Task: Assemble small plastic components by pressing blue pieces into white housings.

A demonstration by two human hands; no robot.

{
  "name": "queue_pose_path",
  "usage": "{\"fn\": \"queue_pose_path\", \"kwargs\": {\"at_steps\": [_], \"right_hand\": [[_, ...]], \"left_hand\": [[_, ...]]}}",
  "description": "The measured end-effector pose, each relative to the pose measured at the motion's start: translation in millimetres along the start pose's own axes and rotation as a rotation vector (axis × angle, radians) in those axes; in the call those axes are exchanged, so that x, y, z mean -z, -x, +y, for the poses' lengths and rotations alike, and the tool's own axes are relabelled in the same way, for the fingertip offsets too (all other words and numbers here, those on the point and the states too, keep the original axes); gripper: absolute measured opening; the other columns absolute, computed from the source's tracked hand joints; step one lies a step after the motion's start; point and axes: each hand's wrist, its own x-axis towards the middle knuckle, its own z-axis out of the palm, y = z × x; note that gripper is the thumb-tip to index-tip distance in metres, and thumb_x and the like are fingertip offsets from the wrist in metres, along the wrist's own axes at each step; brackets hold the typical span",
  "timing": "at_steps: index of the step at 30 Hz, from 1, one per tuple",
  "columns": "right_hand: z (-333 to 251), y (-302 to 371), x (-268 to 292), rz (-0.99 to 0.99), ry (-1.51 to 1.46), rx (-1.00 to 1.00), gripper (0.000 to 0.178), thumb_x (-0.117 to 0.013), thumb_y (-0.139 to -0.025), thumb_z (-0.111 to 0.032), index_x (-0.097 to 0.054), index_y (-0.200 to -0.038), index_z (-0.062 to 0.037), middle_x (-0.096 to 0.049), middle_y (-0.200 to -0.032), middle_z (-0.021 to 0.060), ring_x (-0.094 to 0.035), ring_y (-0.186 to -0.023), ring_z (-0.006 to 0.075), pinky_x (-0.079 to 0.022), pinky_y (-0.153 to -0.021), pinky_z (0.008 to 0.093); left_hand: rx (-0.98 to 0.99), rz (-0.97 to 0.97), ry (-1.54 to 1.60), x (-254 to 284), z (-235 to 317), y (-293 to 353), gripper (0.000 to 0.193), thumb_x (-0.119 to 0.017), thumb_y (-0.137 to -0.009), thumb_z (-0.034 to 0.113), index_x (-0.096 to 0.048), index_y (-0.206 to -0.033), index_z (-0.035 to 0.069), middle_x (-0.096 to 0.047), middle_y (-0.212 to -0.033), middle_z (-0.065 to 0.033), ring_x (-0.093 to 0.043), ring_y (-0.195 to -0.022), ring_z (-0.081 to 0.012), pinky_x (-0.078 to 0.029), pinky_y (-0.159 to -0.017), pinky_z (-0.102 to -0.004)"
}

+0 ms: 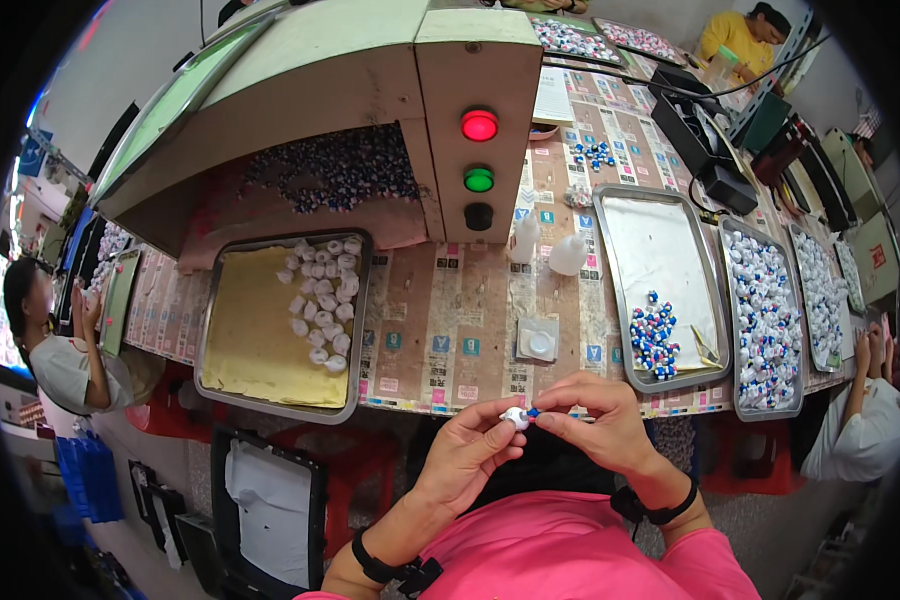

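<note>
In front of my chest, my left hand (pixel 478 446) pinches a small white rounded piece (pixel 515 417) between thumb and fingers. My right hand (pixel 602 420) grips a tiny blue part (pixel 533 412) with thumb and forefinger, right against the white piece. Whether the two are joined I cannot tell. To the left, a metal tray (pixel 210 345) lined with yellow paper holds several similar white pieces (pixel 320 318). The metal tray (pixel 660 225) to the right, lined with white paper, carries a heap of small blue, white and red parts (pixel 653 335).
A beige machine (pixel 473 60) with red and green lights stands at the back left, dark small parts beneath its hood. Two white bottles (pixel 568 256) and a small white dish (pixel 540 345) are ahead. Filled trays (pixel 765 310) line the right. Co-workers sit left, right and far back.
</note>
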Motion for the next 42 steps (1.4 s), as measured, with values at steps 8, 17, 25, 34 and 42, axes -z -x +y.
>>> {"fn": "queue_pose_path", "kwargs": {"at_steps": [8, 17, 25, 34, 42], "right_hand": [[-5.7, 3.7, -0.9, 0.006, 0.129, 0.127, 0.022, -0.071, -0.076, -0.001, -0.07, -0.099, -0.0049, -0.065, -0.088, 0.0082, -0.062, -0.078, 0.0147, -0.049, -0.065, 0.0244], [-1.6, 7.2, -3.1, -0.017, 0.002, 0.08, 0.019, -0.07, -0.074, 0.004, -0.07, -0.092, -0.0027, -0.066, -0.086, 0.0085, -0.064, -0.079, 0.0163, -0.05, -0.067, 0.025], [2.5, 9.9, -3.0, -0.021, -0.119, 0.065, 0.023, -0.068, -0.072, 0.011, -0.07, -0.09, -0.0022, -0.065, -0.086, 0.0088, -0.064, -0.08, 0.0177, -0.052, -0.069, 0.0263], [-17.3, 16.1, 0.3, 0.109, 0.244, 0.377, 0.023, -0.074, -0.07, 0.001, -0.07, -0.091, -0.0078, -0.065, -0.085, 0.004, -0.058, -0.071, 0.0181, -0.044, -0.063, 0.0288], [-9.5, 17.8, 5.4, 0.114, 0.252, 0.504, 0.024, -0.071, -0.068, 0.003, -0.067, -0.09, -0.005, -0.065, -0.087, 0.006, -0.061, -0.076, 0.0203, -0.046, -0.065, 0.0303]], "left_hand": [[-0.104, 0.024, -0.146, -5.6, -1.9, 2.0, 0.031, -0.063, -0.086, 0.004, -0.056, -0.116, 0.001, -0.064, -0.098, -0.009, -0.064, -0.084, -0.0151, -0.056, -0.074, -0.0257], [-0.188, -0.013, -0.24, -6.3, -5.4, 3.2, 0.028, -0.064, -0.084, 0.002, -0.06, -0.112, 0.001, -0.065, -0.098, -0.0111, -0.065, -0.085, -0.0161, -0.055, -0.073, -0.0262], [-0.283, 0.023, -0.369, -14.6, -7.0, 6.6, 0.026, -0.064, -0.083, -0.003, -0.062, -0.109, 0.0, -0.063, -0.101, -0.009, -0.064, -0.084, -0.0142, -0.055, -0.073, -0.0257], [-0.325, -0.099, -0.373, -23.8, 3.6, 10.6, 0.026, -0.069, -0.079, 0.0, -0.061, -0.104, 0.001, -0.06, -0.108, -0.0125, -0.062, -0.092, -0.0178, -0.057, -0.078, -0.0304], [-0.395, -0.049, -0.65, -17.0, -0.1, 4.5, 0.023, -0.069, -0.075, -0.004, -0.062, -0.096, -0.003, -0.06, -0.102, -0.0156, -0.063, -0.088, -0.0207, -0.057, -0.073, -0.03]]}}
